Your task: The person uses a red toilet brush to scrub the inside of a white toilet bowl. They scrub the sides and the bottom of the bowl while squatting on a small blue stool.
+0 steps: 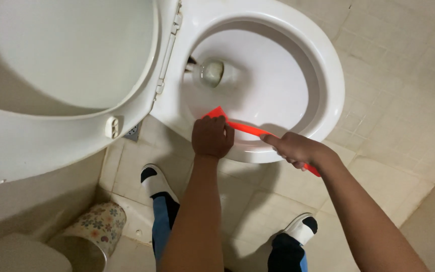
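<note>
Forearms bare, no sleeves visible. Trousers (pixel 163 221) blue with dark panels. Slippers (pixel 154 182) white with black toe bands, both feet.

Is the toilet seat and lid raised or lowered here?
Raised: the seat and lid stand swung back on their hinge, leaving the bare bowl rim exposed.

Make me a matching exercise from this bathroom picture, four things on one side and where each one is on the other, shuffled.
Things:
1. left hand
2. right hand
3. flowered waste bin
4. toilet lid

Places:
A. raised, at the upper left of the view
B. on the floor at the lower left
C. at the red head end of the orange-red brush, on the toilet bowl rim
D. gripping the brush's handle, just outside the rim

Pairs: 1-C, 2-D, 3-B, 4-A
</note>
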